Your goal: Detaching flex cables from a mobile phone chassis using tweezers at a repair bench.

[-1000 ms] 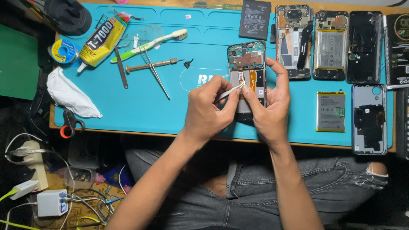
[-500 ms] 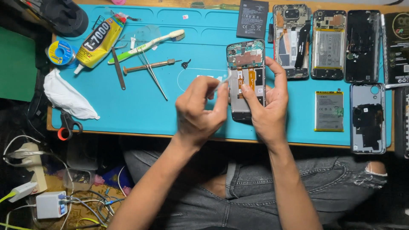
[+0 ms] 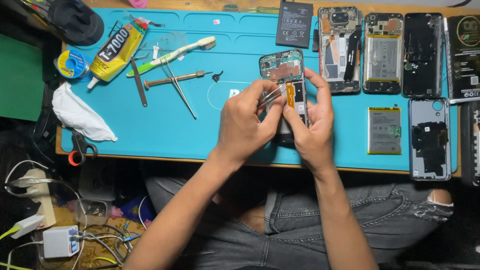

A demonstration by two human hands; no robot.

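Both hands are in over the opened black smartphone with its back cover off (image 3: 289, 85), which lies at about one o'clock from the centre of the turquoise rubber work mat (image 3: 200, 130) covering the surface. The left hand (image 3: 247, 122) is pinched tight on a pair of thin silver metal tweezers (image 3: 270, 96), tips pointing in at the phone's middle near an orange flex strip. The right hand (image 3: 312, 127) cups the phone's lower edge, thumb and fingers clamped round its sides, steadying it.

How far along? The back is already off, the board and inner parts lie bare, and the battery bay looks empty, though the hands cover much of it, so I can't be sure. Nothing is closed up again yet.

At ten o'clock on the mat lie a yellow squeeze tube of glue (image 3: 114, 52), a white-and-green toothbrush (image 3: 172, 52) and a slim metal screwdriver (image 3: 175, 78). At three o'clock rests a loose flat silver phone battery (image 3: 384, 130); at twelve to two o'clock, a row of other opened phones (image 3: 382, 52). Orange-handled scissors (image 3: 80, 147) sit at eight o'clock, beside a crumpled white cloth (image 3: 77, 112).
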